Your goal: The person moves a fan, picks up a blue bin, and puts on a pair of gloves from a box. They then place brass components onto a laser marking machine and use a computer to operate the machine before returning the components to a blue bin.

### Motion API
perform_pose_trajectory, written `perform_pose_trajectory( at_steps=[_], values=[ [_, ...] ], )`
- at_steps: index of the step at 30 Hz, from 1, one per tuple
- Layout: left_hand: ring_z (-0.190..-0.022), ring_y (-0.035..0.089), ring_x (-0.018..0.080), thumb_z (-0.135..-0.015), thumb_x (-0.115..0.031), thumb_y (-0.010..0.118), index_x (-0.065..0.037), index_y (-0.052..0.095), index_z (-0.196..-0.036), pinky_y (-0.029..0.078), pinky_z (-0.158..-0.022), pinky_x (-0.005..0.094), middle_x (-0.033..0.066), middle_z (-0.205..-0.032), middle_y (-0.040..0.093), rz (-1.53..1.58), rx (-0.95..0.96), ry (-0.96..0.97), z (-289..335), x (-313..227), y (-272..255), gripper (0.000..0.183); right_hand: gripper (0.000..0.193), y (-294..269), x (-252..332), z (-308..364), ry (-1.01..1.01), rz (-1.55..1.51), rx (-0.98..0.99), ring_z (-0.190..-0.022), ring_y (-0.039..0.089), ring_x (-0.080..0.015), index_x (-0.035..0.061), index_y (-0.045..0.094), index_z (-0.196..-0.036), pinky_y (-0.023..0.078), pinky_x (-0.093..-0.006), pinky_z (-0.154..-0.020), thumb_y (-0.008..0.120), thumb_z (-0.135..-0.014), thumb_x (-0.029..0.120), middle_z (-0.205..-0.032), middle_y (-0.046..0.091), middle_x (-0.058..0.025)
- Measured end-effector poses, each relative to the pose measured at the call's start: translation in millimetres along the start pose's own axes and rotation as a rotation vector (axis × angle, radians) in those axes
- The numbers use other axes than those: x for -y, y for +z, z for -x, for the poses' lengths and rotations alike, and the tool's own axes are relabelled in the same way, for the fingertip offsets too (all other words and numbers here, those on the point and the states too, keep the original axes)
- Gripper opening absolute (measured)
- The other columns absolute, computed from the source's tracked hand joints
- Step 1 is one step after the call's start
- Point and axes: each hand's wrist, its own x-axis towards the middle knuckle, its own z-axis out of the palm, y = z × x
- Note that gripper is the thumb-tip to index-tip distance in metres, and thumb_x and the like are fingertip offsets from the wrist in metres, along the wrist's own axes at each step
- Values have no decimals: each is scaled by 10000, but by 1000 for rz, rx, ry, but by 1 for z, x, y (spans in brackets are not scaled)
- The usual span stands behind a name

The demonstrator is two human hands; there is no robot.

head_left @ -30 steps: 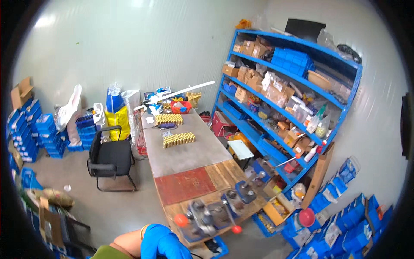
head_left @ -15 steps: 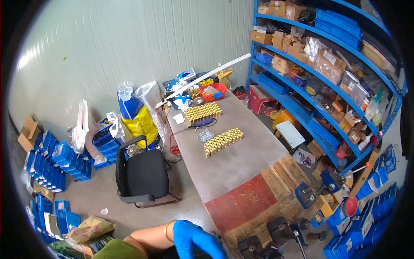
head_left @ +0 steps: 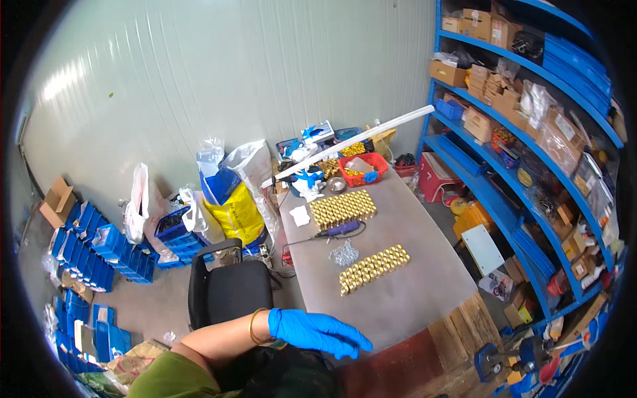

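My left hand [head_left: 317, 331], in a blue glove and with a gold bangle at the wrist, reaches over the near left edge of the worktable [head_left: 424, 282]. Its fingers are stretched out and nothing shows in it. Beyond it stands a block of small brass-coloured cylindrical parts [head_left: 375, 268] in close rows. A larger block of similar parts [head_left: 342, 209] is farther back. Between the blocks lie a pile of small silvery pieces [head_left: 344, 253], probably screws, and a purple corded hand tool [head_left: 342, 229]. My right hand is out of view.
A black chair [head_left: 239, 292] stands left of the table. A red basket [head_left: 371, 166] and a long white strip [head_left: 358, 142] are at its back end. Blue shelving [head_left: 491, 169] rises on the right; clamp-like tools [head_left: 488, 361] sit near right. Blue bins [head_left: 86, 255] line the left.
My left hand has come up and forward from the lower edge, its fingers now extended to the right. The whole view has shifted, so the table looks nearer.
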Motion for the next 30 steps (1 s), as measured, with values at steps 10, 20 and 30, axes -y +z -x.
perform_pose_trajectory(
  at_steps=[10,20,30],
  values=[
    [-1057,489,129,-926,-310,463,-23,403,-1289,418,-900,280,83,-1200,516,-198,0,-257,-5,7,-195,467,405,151,120,-69,-64,-63,-77,-1080,481,-166,24,457,-1218,395,-285,-826,510,-860,206,-1123,542,-85],
    [-1067,479,138,-921,-292,480,-63,382,-1321,411,-917,288,76,-1246,481,-122,-351,-245,61,47,-309,472,364,188,220,-103,-220,61,-93,-991,510,-183,-7,485,-1163,429,-293,-789,492,-875,216,-1034,565,-108],
    [-952,555,167,-892,-199,494,-43,419,-1294,439,-863,292,99,-1181,532,135,-567,-133,109,131,-437,438,276,423,532,-47,-703,503,-136,-662,587,-126,-44,572,-980,506,-273,-585,577,-856,202,-774,601,-60]
  ],
)
